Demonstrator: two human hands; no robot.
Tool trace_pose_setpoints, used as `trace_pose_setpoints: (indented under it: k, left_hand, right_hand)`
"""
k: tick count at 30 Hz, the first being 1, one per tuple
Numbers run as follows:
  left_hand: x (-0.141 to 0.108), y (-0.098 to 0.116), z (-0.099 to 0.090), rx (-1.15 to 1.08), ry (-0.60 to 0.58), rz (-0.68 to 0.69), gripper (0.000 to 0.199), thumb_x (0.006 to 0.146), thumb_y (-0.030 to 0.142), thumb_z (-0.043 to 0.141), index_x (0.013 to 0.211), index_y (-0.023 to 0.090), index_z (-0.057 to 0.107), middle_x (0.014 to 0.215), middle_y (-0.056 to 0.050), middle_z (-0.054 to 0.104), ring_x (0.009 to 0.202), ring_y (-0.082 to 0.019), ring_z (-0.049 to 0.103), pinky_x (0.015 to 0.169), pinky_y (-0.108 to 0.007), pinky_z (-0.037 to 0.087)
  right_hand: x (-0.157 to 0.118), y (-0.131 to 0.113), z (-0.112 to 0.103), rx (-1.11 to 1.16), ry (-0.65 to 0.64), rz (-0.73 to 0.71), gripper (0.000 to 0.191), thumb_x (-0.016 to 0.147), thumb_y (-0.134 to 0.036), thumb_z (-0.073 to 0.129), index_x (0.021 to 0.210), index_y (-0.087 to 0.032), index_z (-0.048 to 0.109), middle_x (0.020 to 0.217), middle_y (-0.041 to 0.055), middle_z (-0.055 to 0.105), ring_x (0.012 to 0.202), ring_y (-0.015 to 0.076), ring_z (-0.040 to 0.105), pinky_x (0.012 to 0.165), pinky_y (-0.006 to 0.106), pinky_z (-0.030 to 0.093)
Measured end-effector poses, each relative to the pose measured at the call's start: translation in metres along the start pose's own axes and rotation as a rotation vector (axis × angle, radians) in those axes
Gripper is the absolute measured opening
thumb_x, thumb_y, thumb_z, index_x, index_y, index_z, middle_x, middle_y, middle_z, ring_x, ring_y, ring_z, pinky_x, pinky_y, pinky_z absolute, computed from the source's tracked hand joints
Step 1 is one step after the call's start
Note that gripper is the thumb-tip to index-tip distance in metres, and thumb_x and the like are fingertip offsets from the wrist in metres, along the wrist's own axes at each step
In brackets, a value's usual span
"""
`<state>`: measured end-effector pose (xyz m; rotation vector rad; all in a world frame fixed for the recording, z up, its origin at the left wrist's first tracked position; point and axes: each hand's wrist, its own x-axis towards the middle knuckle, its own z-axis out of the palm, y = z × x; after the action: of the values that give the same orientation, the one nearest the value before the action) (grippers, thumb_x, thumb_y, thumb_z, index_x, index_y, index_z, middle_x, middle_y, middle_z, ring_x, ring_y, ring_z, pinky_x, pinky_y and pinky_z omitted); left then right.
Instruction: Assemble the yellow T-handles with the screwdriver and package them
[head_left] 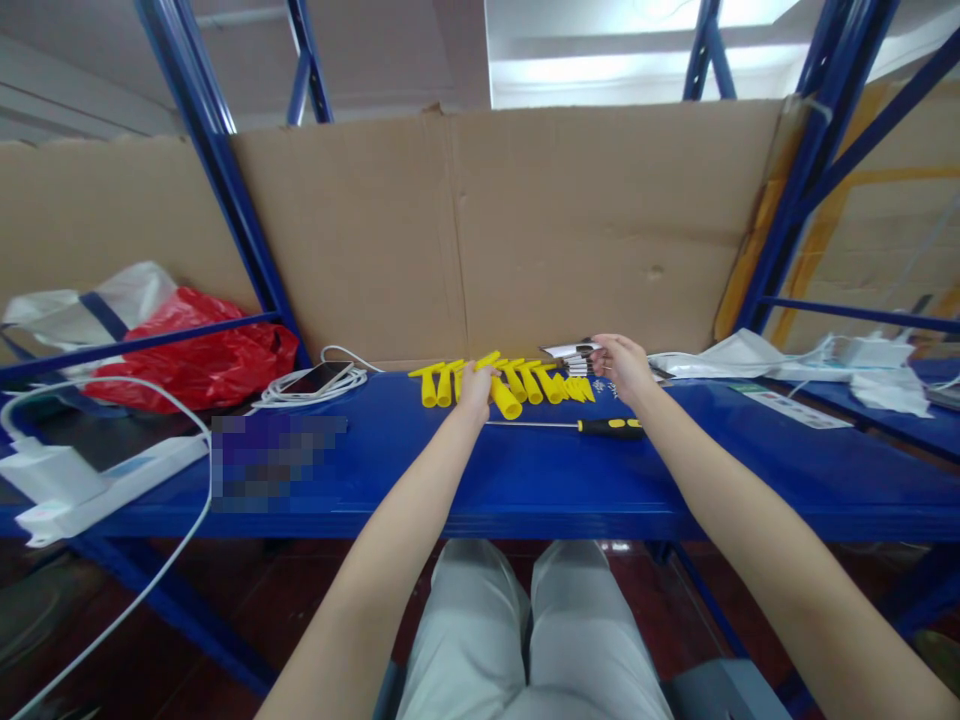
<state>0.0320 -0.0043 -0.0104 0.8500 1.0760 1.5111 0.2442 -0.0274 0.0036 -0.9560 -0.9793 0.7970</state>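
My left hand (475,390) is closed around a yellow plastic T-shaped handle (507,403), its hollow round end pointing toward me. Several more yellow T-shaped handles (532,386) lie in a row on both sides of that hand. To the right, the fingers of my right hand (624,366) pinch a shiny flat metal blade (570,350). Under it sit small metal pieces (577,366), too small to make out fully. Small flat yellow pieces (579,390) lie beside them. A screwdriver (611,428) with a black and yellow grip rests crosswise in front, its shaft pointing left.
The blue shelf (390,470) backs onto a cardboard sheet (540,230). At left are a coiled white cable (315,387), a red plastic bag (202,345) and a white power strip (112,500). White plastic wrapping (731,357) and a printed strip (791,405) lie at right.
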Motion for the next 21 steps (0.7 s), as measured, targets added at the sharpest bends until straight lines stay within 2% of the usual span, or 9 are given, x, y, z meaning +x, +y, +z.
trace_pose_setpoints:
  k: [5,8,9,12,14,16,18,21]
  left_hand:
    - [-0.003,-0.005,0.001,0.098,-0.042,0.034,0.057,0.072,0.006,0.059,0.128,0.017,0.052,0.087,-0.004,0.07,0.043,-0.011,0.057,0.052,-0.026,0.05]
    - [-0.002,-0.006,0.002,0.113,-0.052,0.035,0.054,0.073,0.007,0.061,0.125,0.019,0.055,0.083,-0.003,0.07,0.042,-0.01,0.054,0.049,-0.025,0.049]
    - [-0.003,-0.006,0.002,0.107,-0.058,0.037,0.053,0.074,0.007,0.061,0.125,0.019,0.056,0.081,-0.002,0.069,0.042,-0.009,0.054,0.048,-0.024,0.048]
    - [-0.004,-0.006,0.003,0.097,-0.068,0.051,0.053,0.075,0.006,0.06,0.125,0.02,0.055,0.08,-0.001,0.069,0.041,-0.009,0.051,0.045,-0.022,0.045]
    - [-0.006,-0.005,0.003,0.108,-0.067,0.064,0.054,0.075,0.003,0.057,0.127,0.018,0.054,0.083,-0.002,0.069,0.04,-0.008,0.05,0.043,-0.022,0.044]
    - [-0.008,-0.005,0.004,0.123,-0.064,0.075,0.055,0.075,0.001,0.056,0.127,0.018,0.053,0.085,-0.003,0.07,0.04,-0.008,0.049,0.043,-0.022,0.043]
    - [-0.009,-0.005,0.004,0.135,-0.059,0.075,0.055,0.075,0.0,0.056,0.126,0.019,0.053,0.086,-0.004,0.07,0.041,-0.009,0.05,0.042,-0.022,0.043]
    - [-0.009,-0.005,0.003,0.147,-0.065,0.073,0.053,0.075,0.001,0.055,0.125,0.019,0.055,0.09,-0.005,0.071,0.042,-0.009,0.051,0.045,-0.023,0.044]
  right_hand:
    - [0.034,-0.004,-0.021,-0.142,0.119,0.038,0.008,0.076,-0.018,0.061,0.075,-0.019,0.053,0.055,-0.0039,0.057,0.041,0.0067,0.047,0.04,0.017,0.037]
    - [0.051,-0.004,-0.038,-0.167,0.209,0.068,0.007,0.077,-0.013,0.056,0.075,-0.019,0.053,0.057,-0.0023,0.058,0.041,0.0084,0.047,0.04,0.019,0.037]
    - [0.055,-0.003,-0.045,-0.171,0.264,0.057,0.007,0.078,-0.012,0.054,0.077,-0.019,0.054,0.058,-0.0023,0.058,0.041,0.0083,0.048,0.039,0.019,0.037]
    - [0.063,0.004,-0.069,-0.218,0.533,0.023,0.009,0.081,-0.012,0.049,0.079,-0.019,0.053,0.062,-0.0013,0.058,0.045,0.0093,0.05,0.04,0.02,0.037]
    - [0.064,0.013,-0.085,-0.259,0.604,0.039,0.01,0.081,-0.011,0.047,0.079,-0.018,0.055,0.066,0.0007,0.059,0.052,0.0116,0.055,0.046,0.023,0.044]
    - [0.064,0.025,-0.1,-0.381,0.57,0.041,0.011,0.08,-0.013,0.049,0.074,-0.017,0.057,0.068,0.0036,0.061,0.063,0.0154,0.06,0.058,0.027,0.05]
    - [0.065,0.036,-0.113,-0.607,0.455,0.042,0.011,0.078,-0.018,0.054,0.07,-0.017,0.06,0.071,0.007,0.064,0.077,0.0205,0.063,0.073,0.032,0.052]
    - [0.069,0.052,-0.127,-0.889,0.282,0.02,0.012,0.077,-0.023,0.057,0.08,-0.016,0.067,0.086,0.0113,0.069,0.095,0.0264,0.063,0.091,0.042,0.048]
